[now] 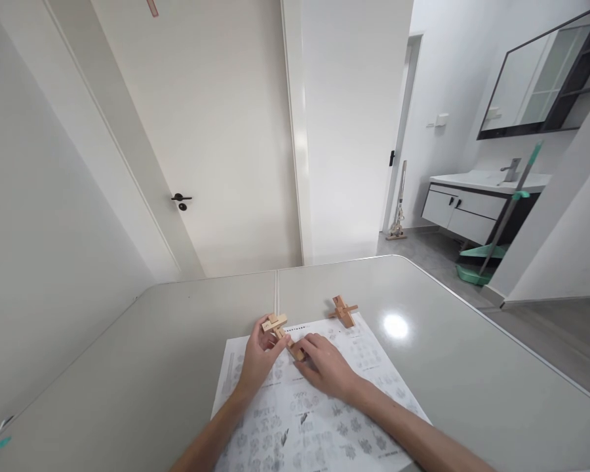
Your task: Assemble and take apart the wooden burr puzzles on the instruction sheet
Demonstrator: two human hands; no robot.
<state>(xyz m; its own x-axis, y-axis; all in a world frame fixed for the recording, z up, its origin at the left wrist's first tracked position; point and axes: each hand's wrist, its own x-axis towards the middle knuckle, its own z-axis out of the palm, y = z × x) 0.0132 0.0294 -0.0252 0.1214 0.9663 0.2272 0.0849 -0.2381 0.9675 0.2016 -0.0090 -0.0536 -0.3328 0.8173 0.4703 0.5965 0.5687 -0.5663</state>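
Observation:
Several notched wooden puzzle pieces (275,322), joined in a partly crossed shape, are held in my left hand (259,351), its fingers closed round their left side. My right hand (327,364) pinches the lower right end of the same wood, a notched stick (295,351). Both hands are over a printed paper sheet (290,419) with rows of small grey drawings. Beyond my right hand, at the sheet's far right corner, lies a second cluster of crossed wooden pieces (343,311). My fingers hide part of the held pieces.
The grey table (152,367) has a seam running away from me and a bright light reflection at right. Past its far edge stand a white door (216,131), a mop (400,203), a sink cabinet (465,206) and a green dustpan (474,274).

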